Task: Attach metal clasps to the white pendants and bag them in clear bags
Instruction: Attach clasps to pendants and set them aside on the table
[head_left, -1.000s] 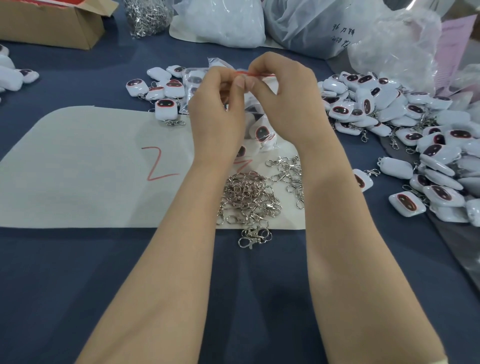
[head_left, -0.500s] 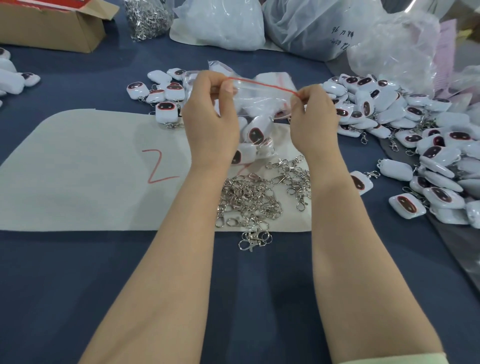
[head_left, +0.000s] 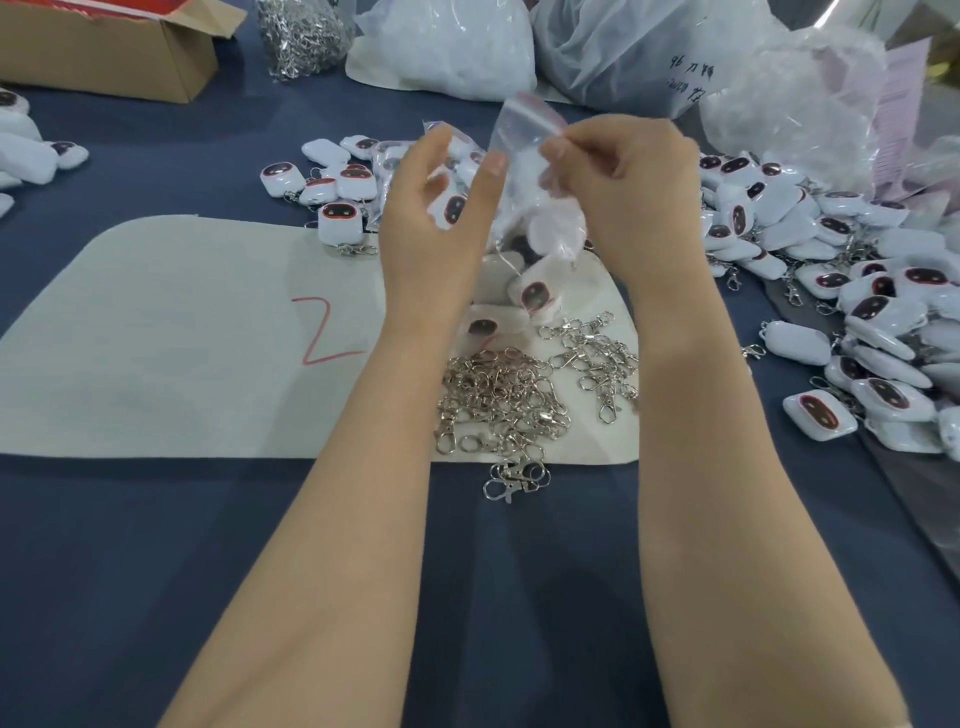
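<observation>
Here, the clear bag (head_left: 522, 130) is lifted above the far edge of the white mat (head_left: 182, 338), blurred, with a red strip along its top and several white pendants (head_left: 545, 228) bunched in its lower part. The right hand (head_left: 623, 192) pinches the bag near its top corner, fingers curled in around the plastic. The left hand (head_left: 436, 213) is just beside it, fingers loose and spread and gripping nothing; whether its fingertip touches the bag cannot be told.

Under the hands more pendants (head_left: 535, 296) lie on the mat, some seemingly in plastic. Nearer the person is a heap of loose metal clasps (head_left: 498, 400), with a smaller scatter (head_left: 597, 358) to its right and a few clasps off the mat's near edge. A red mark is drawn on the mat.

To the right a large heap of pendants (head_left: 831, 260) with clasps spreads over the blue tabletop (head_left: 156, 545); a smaller group (head_left: 332, 187) lies beyond the mat to the left. At the far side stand a cardboard box (head_left: 104, 57), a sack of clasps (head_left: 304, 31) and big plastic bags (head_left: 447, 52).
</observation>
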